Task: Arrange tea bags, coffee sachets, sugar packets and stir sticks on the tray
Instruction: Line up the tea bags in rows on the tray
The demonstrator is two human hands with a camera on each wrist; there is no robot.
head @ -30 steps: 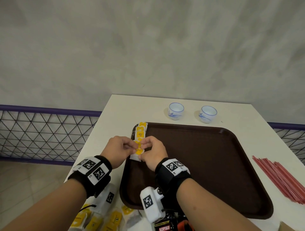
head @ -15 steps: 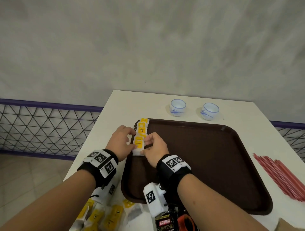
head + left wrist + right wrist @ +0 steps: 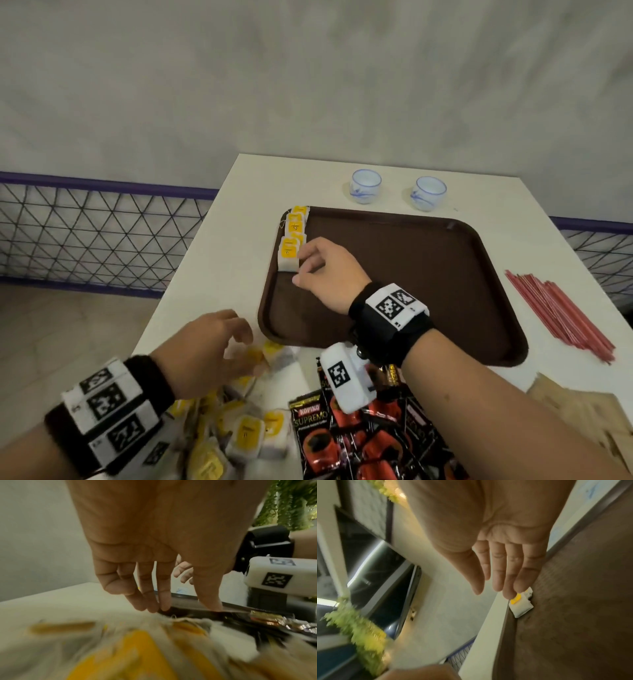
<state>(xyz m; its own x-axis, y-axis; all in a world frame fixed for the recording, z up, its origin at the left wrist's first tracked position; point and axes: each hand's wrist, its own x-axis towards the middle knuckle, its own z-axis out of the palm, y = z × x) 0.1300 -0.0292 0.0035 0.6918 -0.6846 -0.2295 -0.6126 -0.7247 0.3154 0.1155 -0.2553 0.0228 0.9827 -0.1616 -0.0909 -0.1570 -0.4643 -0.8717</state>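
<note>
paper tea bags rowed on brown tray; both hands' grip relaxed, empty.

Soft, even indoor light, no hard shadows. Head view sharp mid-frame; left hand motion-blurred over the loose pile of yellow-tagged white tea bags. Both wrist views soft, smeared toward their edges, wide-angle bending; green foliage streaked.
</note>
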